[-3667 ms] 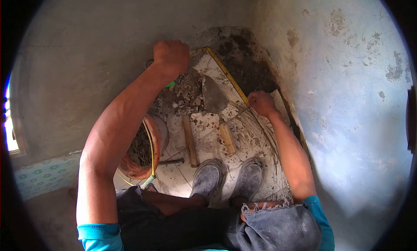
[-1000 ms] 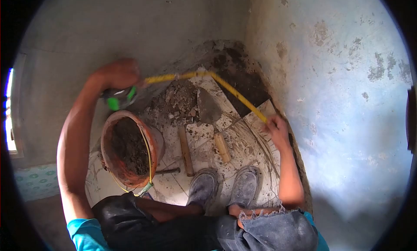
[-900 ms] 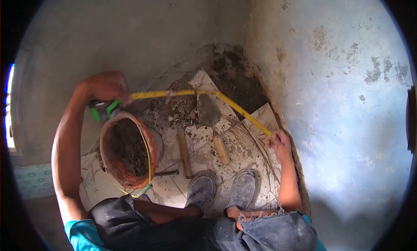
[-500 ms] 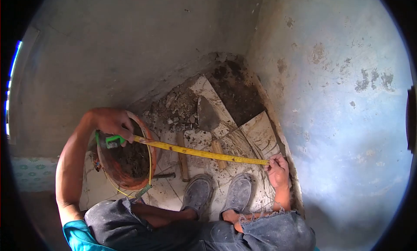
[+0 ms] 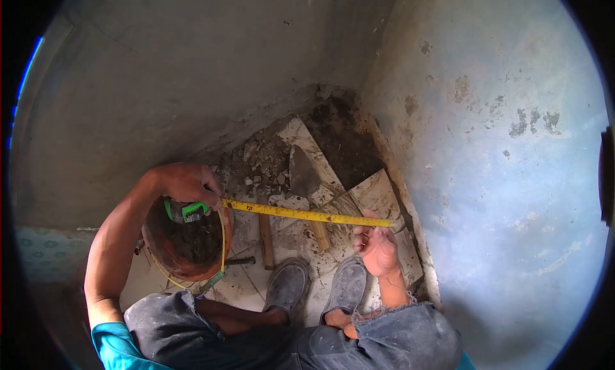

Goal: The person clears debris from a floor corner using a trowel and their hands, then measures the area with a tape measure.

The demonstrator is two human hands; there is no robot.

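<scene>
My left hand [image 5: 192,183] grips the tape measure near its green and black case [image 5: 186,211], above a reddish bucket [image 5: 161,242] of dark, soil-like material. The yellow tape blade [image 5: 288,212] stretches out to the right, slanting slightly down. Near the blade's free end, my right hand [image 5: 379,251] has its fingers closed at the tape, with one fingertip showing above it. Below the blade, two wooden handles [image 5: 266,242] lie on the floor, partly covered by the tape.
Rubble [image 5: 262,165] and loose tile pieces [image 5: 307,143] lie by a patch of bare dark soil [image 5: 346,146] in the corner. A pale, stained wall [image 5: 500,178] rises on the right, a grey wall [image 5: 192,69] ahead. My grey shoes [image 5: 286,285] stand on dirty tiles.
My right hand has moved left and slightly up with the tape's end. My left hand has shifted a little right with the case, so the stretch of tape between them is shorter.
</scene>
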